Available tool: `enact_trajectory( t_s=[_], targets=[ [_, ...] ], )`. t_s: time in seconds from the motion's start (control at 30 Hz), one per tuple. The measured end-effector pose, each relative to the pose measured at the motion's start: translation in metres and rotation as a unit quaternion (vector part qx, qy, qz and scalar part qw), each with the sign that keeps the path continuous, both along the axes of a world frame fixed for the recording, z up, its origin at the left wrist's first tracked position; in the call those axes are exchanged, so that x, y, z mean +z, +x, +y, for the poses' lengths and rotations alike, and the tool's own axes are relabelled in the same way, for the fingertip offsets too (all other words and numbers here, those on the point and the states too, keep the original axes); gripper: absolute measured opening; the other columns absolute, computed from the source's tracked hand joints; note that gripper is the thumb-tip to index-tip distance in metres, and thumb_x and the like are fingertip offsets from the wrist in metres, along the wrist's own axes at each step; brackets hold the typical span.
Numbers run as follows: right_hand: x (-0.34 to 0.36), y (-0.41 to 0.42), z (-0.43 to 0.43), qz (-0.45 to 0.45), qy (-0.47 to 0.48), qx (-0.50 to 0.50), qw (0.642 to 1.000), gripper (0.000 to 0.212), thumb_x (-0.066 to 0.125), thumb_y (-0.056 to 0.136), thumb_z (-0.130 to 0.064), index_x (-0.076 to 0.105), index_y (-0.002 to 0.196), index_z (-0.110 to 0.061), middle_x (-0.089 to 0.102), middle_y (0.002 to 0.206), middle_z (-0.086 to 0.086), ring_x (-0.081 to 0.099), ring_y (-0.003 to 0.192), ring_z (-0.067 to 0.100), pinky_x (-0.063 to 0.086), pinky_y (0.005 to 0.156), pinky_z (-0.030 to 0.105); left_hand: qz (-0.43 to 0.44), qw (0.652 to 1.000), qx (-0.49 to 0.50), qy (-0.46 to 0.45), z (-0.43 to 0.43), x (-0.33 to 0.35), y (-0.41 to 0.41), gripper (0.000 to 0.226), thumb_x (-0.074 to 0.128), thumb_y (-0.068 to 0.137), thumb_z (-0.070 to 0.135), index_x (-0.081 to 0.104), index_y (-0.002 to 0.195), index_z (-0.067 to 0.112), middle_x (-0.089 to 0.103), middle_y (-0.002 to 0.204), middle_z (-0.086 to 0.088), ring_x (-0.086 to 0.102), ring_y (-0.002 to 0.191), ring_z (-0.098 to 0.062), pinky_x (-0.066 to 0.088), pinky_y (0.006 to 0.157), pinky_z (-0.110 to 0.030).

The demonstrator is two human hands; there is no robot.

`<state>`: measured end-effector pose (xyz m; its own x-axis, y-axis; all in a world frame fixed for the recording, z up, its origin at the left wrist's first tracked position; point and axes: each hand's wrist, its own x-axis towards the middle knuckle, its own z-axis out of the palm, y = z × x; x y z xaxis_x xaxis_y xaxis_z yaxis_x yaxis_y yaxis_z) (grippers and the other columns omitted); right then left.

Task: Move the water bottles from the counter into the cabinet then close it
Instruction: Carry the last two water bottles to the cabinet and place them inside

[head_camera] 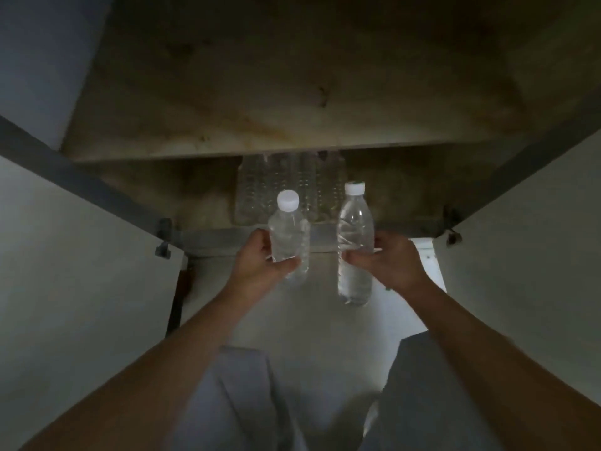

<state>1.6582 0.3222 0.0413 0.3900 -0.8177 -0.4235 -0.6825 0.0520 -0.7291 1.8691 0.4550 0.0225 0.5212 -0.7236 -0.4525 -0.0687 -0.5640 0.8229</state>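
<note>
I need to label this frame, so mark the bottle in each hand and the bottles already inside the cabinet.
left-hand bottle (289,237): head view, on its clear body above the thumb.
right-hand bottle (355,222): head view, on its clear upper body.
stored bottles (260,187): head view, on the ribbed side of one at the back.

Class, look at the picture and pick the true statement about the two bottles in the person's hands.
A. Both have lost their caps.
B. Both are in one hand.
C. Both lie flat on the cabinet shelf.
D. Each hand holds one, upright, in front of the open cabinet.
D: the left hand grips one bottle and the right hand the other bottle, both upright and capped, before the open cabinet.
</note>
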Motion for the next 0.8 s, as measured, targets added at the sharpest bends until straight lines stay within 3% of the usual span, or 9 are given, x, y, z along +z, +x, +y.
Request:
enact_trajectory(
  t_s=[0.1,0.17,0.37,0.53,0.67,0.73,0.8],
  targets=[
    [-0.03,0.01,-0.038,-0.003,-0.023,0.058,0.998,0.033,0.087,0.069,-0.046,0.069,0.095,-0.035,0.069,0.091,-0.014,0.061,0.077,-0.003,0.05,0.07,0.019,-0.005,1.0,0.022,-0.006,-0.026,-0.039,0.008,0.057,0.094,0.06,0.022,0.064,0.109,0.02,0.076,0.105,0.003,0.074,0.097,-0.016,0.059,0.087,-0.038],
    [-0.047,0.009,-0.054,0.013,-0.035,0.08,0.996,0.041,0.087,0.068,-0.047,0.072,0.101,-0.03,0.07,0.094,-0.011,0.062,0.077,-0.001,0.047,0.066,0.016,-0.004,1.0,0.03,-0.009,-0.044,-0.054,0.011,0.05,0.094,0.061,0.013,0.062,0.099,0.017,0.075,0.098,-0.002,0.074,0.095,-0.024,0.06,0.086,-0.043],
    [-0.077,0.008,-0.071,0.055,-0.046,0.083,0.994,0.043,0.084,0.063,-0.059,0.067,0.092,-0.032,0.073,0.095,-0.01,0.066,0.079,0.007,0.056,0.08,0.032,0.014,0.999,0.039,0.003,-0.069,-0.055,0.012,0.038,0.093,0.065,0.015,0.069,0.095,0.016,0.077,0.094,-0.002,0.075,0.088,-0.021,0.06,0.087,-0.044],
    [-0.085,0.021,-0.068,0.033,-0.005,0.058,0.998,0.043,0.078,0.073,-0.059,0.065,0.101,-0.029,0.069,0.099,-0.006,0.066,0.088,0.017,0.052,0.082,0.033,0.053,0.997,0.055,0.005,-0.068,-0.04,0.007,0.013,0.083,0.08,0.021,0.071,0.087,0.022,0.076,0.088,0.0,0.074,0.087,-0.02,0.06,0.08,-0.035],
    [-0.092,0.039,-0.079,0.01,0.009,0.063,0.998,0.026,0.076,0.081,-0.05,0.064,0.093,-0.031,0.066,0.086,-0.008,0.062,0.076,0.008,0.045,0.061,0.024,0.057,0.995,0.078,-0.016,-0.07,-0.037,0.026,0.01,0.077,0.086,0.026,0.073,0.092,0.018,0.075,0.08,0.002,0.071,0.067,-0.007,0.051,0.057,-0.016],
    [-0.097,0.049,-0.087,-0.001,0.009,0.04,0.999,0.022,0.077,0.079,-0.049,0.064,0.085,-0.031,0.068,0.083,-0.009,0.065,0.075,0.011,0.047,0.062,0.025,0.046,0.994,0.096,-0.026,-0.077,-0.033,0.036,0.014,0.079,0.084,0.027,0.074,0.094,0.017,0.075,0.082,0.001,0.072,0.072,-0.012,0.05,0.059,-0.019],
    [-0.1,0.06,-0.094,-0.026,0.024,-0.002,0.999,0.025,0.078,0.077,-0.048,0.068,0.089,-0.029,0.072,0.086,-0.004,0.069,0.077,0.016,0.053,0.067,0.029,0.03,0.992,0.118,-0.04,-0.085,-0.03,0.045,0.012,0.08,0.084,0.023,0.069,0.083,0.021,0.071,0.081,0.004,0.068,0.076,-0.014,0.049,0.065,-0.021]
  ],
)
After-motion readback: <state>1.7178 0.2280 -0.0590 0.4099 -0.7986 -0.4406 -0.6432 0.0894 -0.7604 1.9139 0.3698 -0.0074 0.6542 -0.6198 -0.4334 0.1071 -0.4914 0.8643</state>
